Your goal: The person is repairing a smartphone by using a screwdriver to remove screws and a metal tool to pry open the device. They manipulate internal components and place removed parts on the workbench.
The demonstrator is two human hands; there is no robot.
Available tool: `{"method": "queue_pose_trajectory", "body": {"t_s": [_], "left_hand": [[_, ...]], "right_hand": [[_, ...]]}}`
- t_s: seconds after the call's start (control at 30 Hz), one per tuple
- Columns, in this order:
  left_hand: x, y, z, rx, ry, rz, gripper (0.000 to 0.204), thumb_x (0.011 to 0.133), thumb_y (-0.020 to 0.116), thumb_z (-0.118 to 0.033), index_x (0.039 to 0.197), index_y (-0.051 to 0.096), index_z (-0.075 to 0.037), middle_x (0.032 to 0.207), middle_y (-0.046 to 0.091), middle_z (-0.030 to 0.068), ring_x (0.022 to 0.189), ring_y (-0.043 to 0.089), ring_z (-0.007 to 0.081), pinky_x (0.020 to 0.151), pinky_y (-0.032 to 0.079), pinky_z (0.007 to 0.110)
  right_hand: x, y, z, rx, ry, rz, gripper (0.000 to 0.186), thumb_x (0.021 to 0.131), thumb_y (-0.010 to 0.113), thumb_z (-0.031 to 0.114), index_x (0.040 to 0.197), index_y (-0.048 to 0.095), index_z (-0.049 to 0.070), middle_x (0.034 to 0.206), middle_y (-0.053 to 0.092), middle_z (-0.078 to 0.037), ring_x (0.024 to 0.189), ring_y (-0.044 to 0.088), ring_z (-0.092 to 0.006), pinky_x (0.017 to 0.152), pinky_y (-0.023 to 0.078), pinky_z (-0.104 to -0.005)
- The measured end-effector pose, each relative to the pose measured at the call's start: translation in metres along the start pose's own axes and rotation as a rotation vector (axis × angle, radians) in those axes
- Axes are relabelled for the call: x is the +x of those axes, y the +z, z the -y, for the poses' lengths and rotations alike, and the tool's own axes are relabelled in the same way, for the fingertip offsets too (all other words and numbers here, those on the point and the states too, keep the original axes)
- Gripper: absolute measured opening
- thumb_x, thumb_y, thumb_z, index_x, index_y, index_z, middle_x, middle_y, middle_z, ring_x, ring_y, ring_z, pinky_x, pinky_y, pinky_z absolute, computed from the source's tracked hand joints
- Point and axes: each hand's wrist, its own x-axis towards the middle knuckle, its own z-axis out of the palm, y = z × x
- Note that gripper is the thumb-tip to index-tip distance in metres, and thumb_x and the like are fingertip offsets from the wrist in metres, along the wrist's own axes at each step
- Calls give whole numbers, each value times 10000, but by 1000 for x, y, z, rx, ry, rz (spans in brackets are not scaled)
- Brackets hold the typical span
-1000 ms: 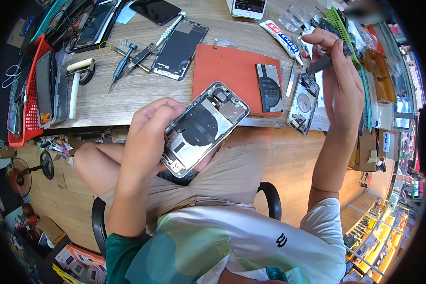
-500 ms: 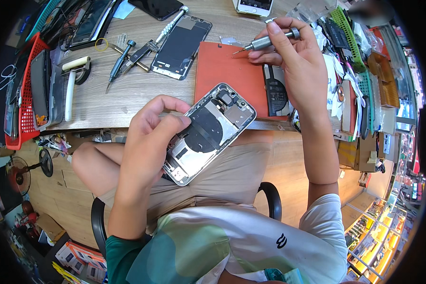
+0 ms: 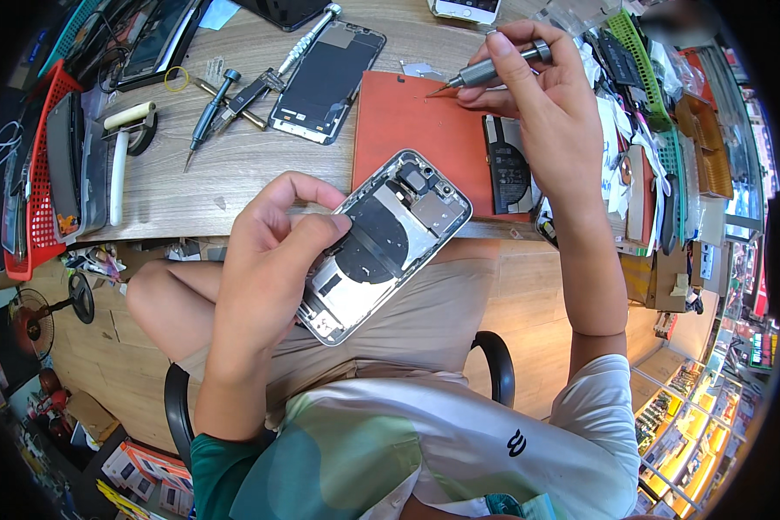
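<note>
My left hand [image 3: 277, 247] grips an opened phone housing [image 3: 386, 251] by its left side, tilted above my lap at the table's front edge. Inside it show a black round coil area, bare silver metal and the camera module at the top. My right hand [image 3: 546, 104] is closed round a grey precision screwdriver [image 3: 485, 73], its thin tip pointing left, at or just above the orange-red mat [image 3: 407, 130]. Whether the tip touches the mat I cannot tell. Below that hand, a black phone battery [image 3: 504, 165] lies on the mat's right part.
A detached phone screen [image 3: 328, 82] lies left of the mat, beside a blue screwdriver [image 3: 210, 117] and other tools. A white-handled roller [image 3: 121, 165] and a red basket [image 3: 42, 191] stand at left. Papers and green baskets [image 3: 640, 69] crowd the right side.
The view has shifted slightly, moving the table items a little left. Both hands keep their holds; the screwdriver's tip has barely moved over the mat.
</note>
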Motion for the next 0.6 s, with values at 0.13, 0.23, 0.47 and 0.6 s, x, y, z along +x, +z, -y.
{"method": "queue_pose_trajectory", "body": {"t_s": [0.13, 0.23, 0.47, 0.6], "left_hand": [[0, 1, 0, -6, 1, 3, 170, 989, 645, -3, 1148, 587, 20, 873, 778, 138, 689, 738, 119, 585, 570, 235], [0, 0, 0, -4, 4, 7, 169, 990, 643, -4, 1147, 586, 20, 872, 778, 137, 687, 736, 117, 583, 568, 234], [0, 2, -1, 6, 3, -8, 164, 991, 643, -6, 1144, 590, 19, 863, 777, 133, 680, 728, 111, 582, 560, 229], [0, 1, 0, 14, -2, -9, 164, 989, 642, -5, 1144, 593, 17, 861, 776, 133, 682, 728, 110, 578, 554, 227]], "right_hand": [[1, -1, -1, 8, -7, 14, 358, 1106, 639, 244, 1345, 520, 4, 1111, 713, -126, 894, 782, -208, 838, 655, -322], [0, 0, 0, -6, -15, 12, 359, 1107, 637, 244, 1346, 520, 3, 1112, 711, -125, 893, 781, -208, 841, 658, -324], [0, -2, 0, -12, -22, 20, 353, 1112, 627, 239, 1346, 517, -1, 1119, 710, -128, 889, 783, -211, 838, 661, -332], [0, -1, 0, 4, -15, 13, 355, 1113, 624, 239, 1346, 514, -5, 1120, 711, -129, 893, 784, -210, 839, 660, -333]]}}
